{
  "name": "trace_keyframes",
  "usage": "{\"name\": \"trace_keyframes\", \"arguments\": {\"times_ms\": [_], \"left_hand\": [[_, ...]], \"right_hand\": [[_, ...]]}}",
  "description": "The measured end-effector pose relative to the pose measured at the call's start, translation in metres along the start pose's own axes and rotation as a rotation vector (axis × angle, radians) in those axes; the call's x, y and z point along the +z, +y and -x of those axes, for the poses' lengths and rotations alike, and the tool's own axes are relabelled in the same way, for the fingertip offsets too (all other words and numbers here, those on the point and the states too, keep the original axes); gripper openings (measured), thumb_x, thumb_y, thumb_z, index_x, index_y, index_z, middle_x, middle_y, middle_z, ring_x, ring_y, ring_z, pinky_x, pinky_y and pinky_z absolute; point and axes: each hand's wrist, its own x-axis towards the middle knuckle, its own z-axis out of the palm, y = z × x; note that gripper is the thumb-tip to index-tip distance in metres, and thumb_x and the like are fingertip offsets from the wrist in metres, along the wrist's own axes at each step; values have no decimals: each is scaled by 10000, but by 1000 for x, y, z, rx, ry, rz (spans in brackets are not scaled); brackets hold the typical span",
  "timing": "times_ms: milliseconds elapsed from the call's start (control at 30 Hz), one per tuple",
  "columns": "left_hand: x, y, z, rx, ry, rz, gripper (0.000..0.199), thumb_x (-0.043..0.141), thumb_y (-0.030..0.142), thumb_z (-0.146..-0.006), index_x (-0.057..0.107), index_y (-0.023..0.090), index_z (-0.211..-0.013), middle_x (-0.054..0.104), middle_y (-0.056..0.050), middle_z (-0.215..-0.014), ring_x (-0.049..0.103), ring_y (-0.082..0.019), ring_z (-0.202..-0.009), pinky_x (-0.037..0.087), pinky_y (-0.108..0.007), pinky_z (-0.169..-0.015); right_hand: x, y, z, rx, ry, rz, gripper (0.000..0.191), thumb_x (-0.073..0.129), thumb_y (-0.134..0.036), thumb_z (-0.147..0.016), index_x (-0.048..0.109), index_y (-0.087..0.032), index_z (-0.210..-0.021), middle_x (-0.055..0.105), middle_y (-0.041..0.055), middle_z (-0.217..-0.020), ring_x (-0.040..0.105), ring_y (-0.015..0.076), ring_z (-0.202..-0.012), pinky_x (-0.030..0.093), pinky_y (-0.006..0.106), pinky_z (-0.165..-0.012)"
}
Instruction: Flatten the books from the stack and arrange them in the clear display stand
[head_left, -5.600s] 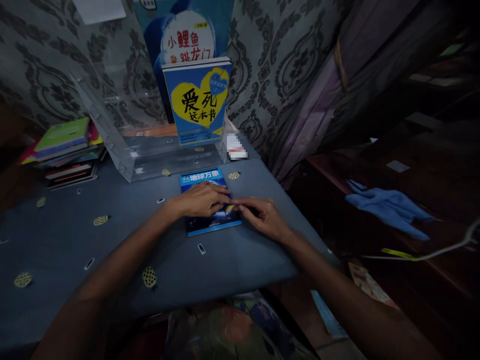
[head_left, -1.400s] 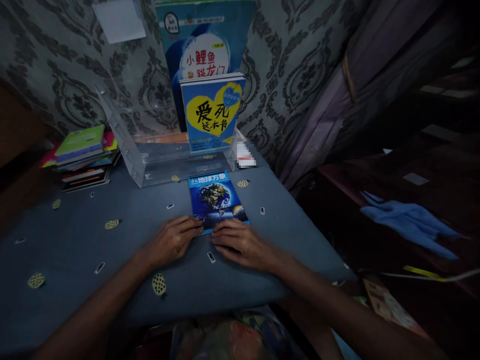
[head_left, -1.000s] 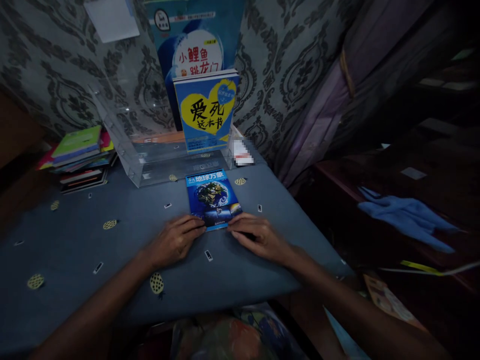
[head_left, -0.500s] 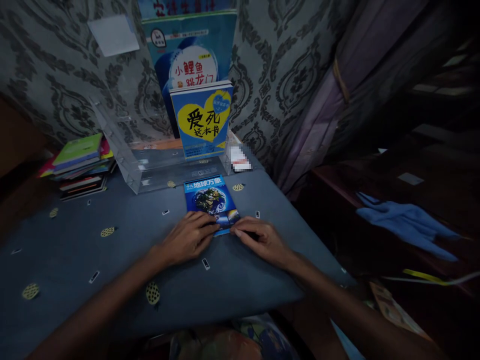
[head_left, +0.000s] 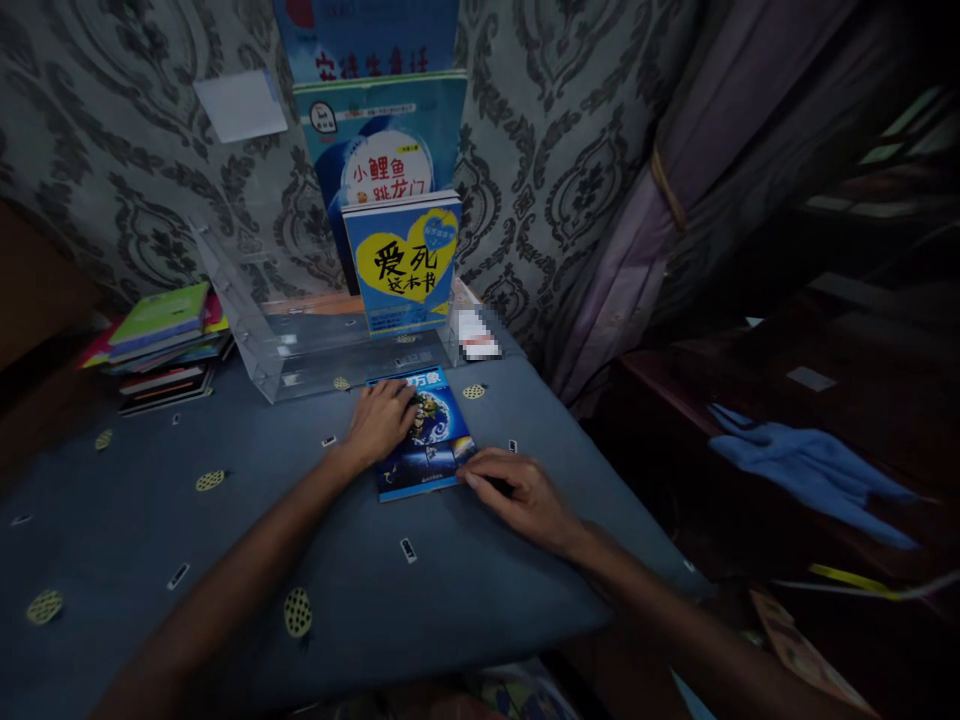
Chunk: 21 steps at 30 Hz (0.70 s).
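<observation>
A small blue book [head_left: 427, 455] with an earth picture on its cover lies closed on the table in front of the clear rack. Over its upper left part rests my left hand [head_left: 380, 420], fingers stretched out and lying on the cover, hiding part of the title. At the lower right corner, the thumb and fingers of my right hand [head_left: 517, 492] pinch the book's edge. Just behind it, a clear stepped rack [head_left: 322, 375] holds a blue book with a yellow heart [head_left: 409, 265] and taller picture books [head_left: 382, 130] upright.
A pile of books [head_left: 169, 340] lies at the table's left. The patterned blue cloth [head_left: 262, 520] covers the table, whose right edge slopes away towards a dark lower surface with a blue cloth [head_left: 802, 465]. Behind the rack hang a patterned wall covering [head_left: 540, 120] and a tied purple curtain [head_left: 637, 260].
My left hand has moved from the book's lower edge up to its upper left part. The right hand stays at the lower right corner. The view has tilted slightly upward.
</observation>
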Motion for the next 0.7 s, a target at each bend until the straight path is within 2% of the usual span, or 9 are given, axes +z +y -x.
{"name": "trace_keyframes", "arguments": {"times_ms": [133,233,333,500,700], "left_hand": [[10,-1,3,-66,77,-17,347,467,261,-1002,601,190,-1315,623,-119,-1382,552,-294,-1264,447,-479,-1021],[16,0,5,-92,94,-2,356,459,252,-998,597,187,-1320,615,-119,-1400,531,-296,-1301,431,-486,-1049],[20,0,5,-104,107,10,360,464,242,-990,600,179,-1318,623,-104,-1396,529,-295,-1304,425,-481,-1059],[23,-3,5,-113,132,34,354,476,233,-985,603,190,-1313,620,-91,-1406,515,-287,-1328,411,-494,-1085],[21,0,5,-146,96,53,358,472,247,-994,600,177,-1322,600,-119,-1427,485,-326,-1372,390,-550,-1108]], "right_hand": [[1,8,-16,-98,-96,102,197,553,-228,-976,743,-187,-1009,775,91,-979,714,220,-954,584,381,-867],[9,23,-37,-168,-195,242,279,547,-233,-976,692,-156,-1202,732,146,-1200,658,266,-1167,538,477,-1015],[23,46,-64,-174,-218,361,369,543,-210,-965,629,-152,-1319,652,167,-1353,567,271,-1319,472,497,-1110],[35,77,-102,-57,-186,514,422,511,-244,-971,593,-96,-1357,586,209,-1428,519,290,-1372,405,514,-1166],[35,83,-108,57,-106,621,426,478,-274,-983,601,-87,-1346,577,206,-1442,502,303,-1389,394,508,-1167]]}}
